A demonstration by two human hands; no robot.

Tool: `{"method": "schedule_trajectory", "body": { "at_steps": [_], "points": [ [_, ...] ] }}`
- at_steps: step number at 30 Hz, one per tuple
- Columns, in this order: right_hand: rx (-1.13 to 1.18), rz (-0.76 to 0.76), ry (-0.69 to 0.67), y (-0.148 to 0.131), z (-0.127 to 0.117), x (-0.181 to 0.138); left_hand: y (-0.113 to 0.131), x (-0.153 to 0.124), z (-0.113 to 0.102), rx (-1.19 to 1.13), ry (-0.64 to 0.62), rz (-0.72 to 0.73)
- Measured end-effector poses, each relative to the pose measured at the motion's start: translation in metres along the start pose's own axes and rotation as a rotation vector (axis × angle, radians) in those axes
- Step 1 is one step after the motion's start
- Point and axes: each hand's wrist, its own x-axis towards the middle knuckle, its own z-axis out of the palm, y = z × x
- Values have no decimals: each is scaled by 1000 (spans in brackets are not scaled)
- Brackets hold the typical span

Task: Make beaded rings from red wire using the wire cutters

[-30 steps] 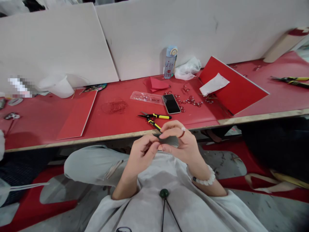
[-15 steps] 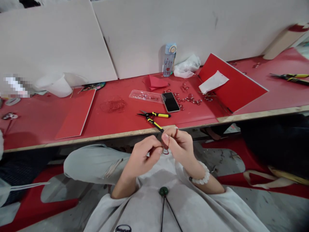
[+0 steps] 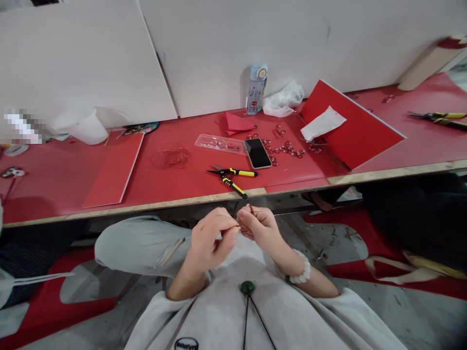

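Note:
Both hands meet in front of my chest, just below the red table's front edge (image 3: 182,201). My left hand (image 3: 209,238) is closed in a pinch, fingertips touching those of my right hand (image 3: 257,226). The right hand is closed too, with a small red ring or wire loop (image 3: 250,208) showing at its fingers. What sits between the pinched fingertips is too small to name. A white bead bracelet (image 3: 301,272) circles my right wrist. Yellow-handled snips (image 3: 229,177) lie on the table right above the hands.
On the table lie a black phone (image 3: 258,153), a clear packet (image 3: 219,144), a tangle of red wire (image 3: 171,158), several small red rings (image 3: 286,148), red boards (image 3: 115,170) (image 3: 350,126), a water bottle (image 3: 255,90), and more pliers (image 3: 441,119) far right.
The grey flat piece held a second ago is no longer seen. Both hands have dropped lower and drawn closer, fingertips now pinched together over a small red piece.

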Motion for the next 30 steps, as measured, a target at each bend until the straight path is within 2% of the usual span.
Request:
{"method": "schedule_trajectory", "body": {
  "at_steps": [2,4,9,12,18,25,30],
  "points": [
    [33,-24,-20,5,-3,-6,-1,1,-1,61,12,14],
    [-22,-122,-21,5,-9,-12,-1,3,-3,115,4,18],
    [-543,-667,51,-9,-17,-21,0,4,-5,145,-25,23],
    [-697,-797,145,-18,-11,-18,0,5,-4,133,-40,50],
    [-665,-766,112,-24,-3,-18,1,5,-5,155,-33,67],
    [-670,-731,179,-30,-2,-26,0,3,4,277,65,159],
    [-556,-564,132,-30,-5,-23,-1,2,6,338,104,189]
  ]
}}
